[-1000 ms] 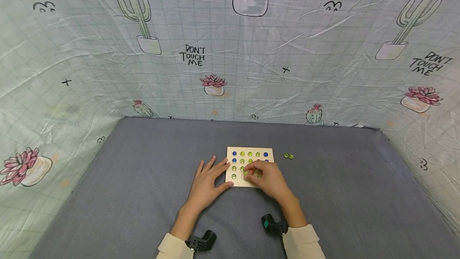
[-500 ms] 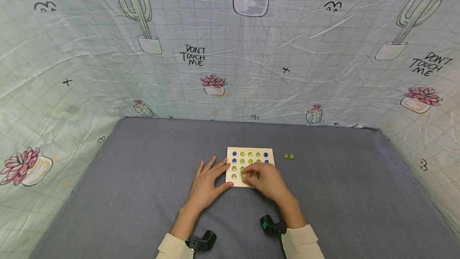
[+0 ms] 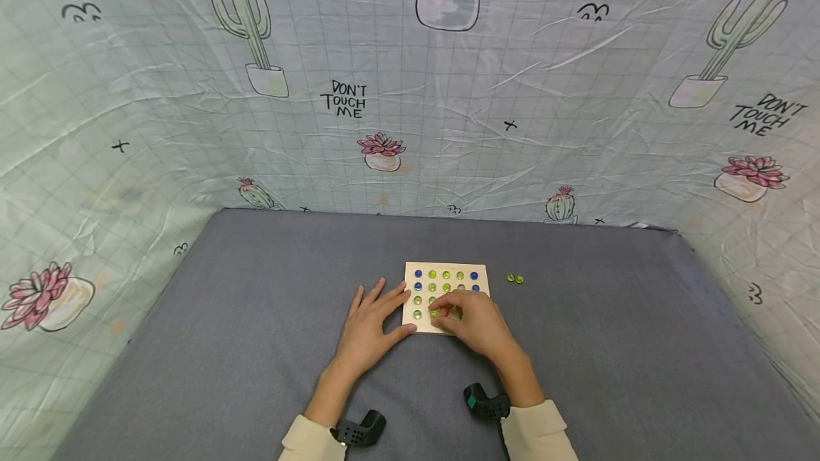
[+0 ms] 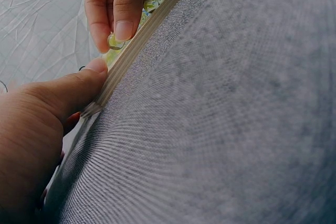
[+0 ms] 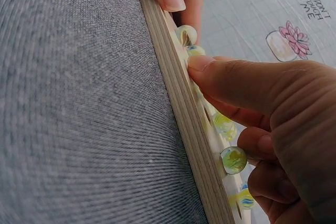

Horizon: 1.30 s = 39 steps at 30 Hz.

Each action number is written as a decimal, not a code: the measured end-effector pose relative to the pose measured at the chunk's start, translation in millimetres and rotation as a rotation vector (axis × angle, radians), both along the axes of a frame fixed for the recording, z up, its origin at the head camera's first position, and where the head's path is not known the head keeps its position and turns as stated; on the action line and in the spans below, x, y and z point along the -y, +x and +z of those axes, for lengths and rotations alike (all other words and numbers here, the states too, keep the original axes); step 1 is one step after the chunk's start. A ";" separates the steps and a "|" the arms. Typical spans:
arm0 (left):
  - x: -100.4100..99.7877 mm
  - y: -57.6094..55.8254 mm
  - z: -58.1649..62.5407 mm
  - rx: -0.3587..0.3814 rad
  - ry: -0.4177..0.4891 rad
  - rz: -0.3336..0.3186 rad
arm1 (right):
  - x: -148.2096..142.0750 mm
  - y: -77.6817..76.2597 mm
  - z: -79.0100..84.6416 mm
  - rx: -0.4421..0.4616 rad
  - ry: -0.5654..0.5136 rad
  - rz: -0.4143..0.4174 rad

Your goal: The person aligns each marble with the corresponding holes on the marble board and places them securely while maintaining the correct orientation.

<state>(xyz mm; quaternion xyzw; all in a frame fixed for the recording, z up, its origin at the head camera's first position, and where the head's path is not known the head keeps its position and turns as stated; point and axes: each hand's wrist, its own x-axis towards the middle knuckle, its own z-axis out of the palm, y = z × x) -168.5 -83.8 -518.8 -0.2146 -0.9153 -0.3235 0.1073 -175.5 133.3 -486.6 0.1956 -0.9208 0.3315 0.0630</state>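
Note:
A small pale wooden board [image 3: 425, 327] bears rows of yellow-green marbles [image 3: 446, 274], with a few blue marbles [image 3: 418, 286] at its sides. My left hand [image 3: 367, 333] lies spread at the board's left side, thumb at the near corner and fingertips on the edge. My right hand [image 3: 480, 321] is over the board's near part and pinches a yellow-green marble [image 5: 196, 51] between thumb and finger. This marble sits at the near row, beside the corner marble [image 5: 186, 35]. Some marbles are hidden under the right hand. Close by its curled fingers shows another marble [image 5: 233, 160].
Two loose yellow-green marbles [image 3: 515, 278] lie on the grey cloth [image 3: 608, 333] to the right of the board. A cactus-print curtain [image 3: 410, 91] surrounds the table at the back and sides. Each wrist wears a black camera band [image 3: 360, 428].
My right hand has moved slightly left and toward me with the pinched marble, down to the near row, then stayed nearly still. The left hand and board have not visibly moved.

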 end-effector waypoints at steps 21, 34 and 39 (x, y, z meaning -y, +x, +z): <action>-1.2 -1.1 1.7 -0.008 -0.005 0.002 | 0.2 0.5 1.7 -0.006 -0.017 0.016; -0.9 -0.3 0.7 0.008 -0.007 0.012 | -6.1 -1.9 4.6 -0.049 -0.110 0.048; -0.9 -0.4 0.7 0.007 -0.011 0.014 | -13.7 -2.9 5.3 -0.054 -0.130 0.009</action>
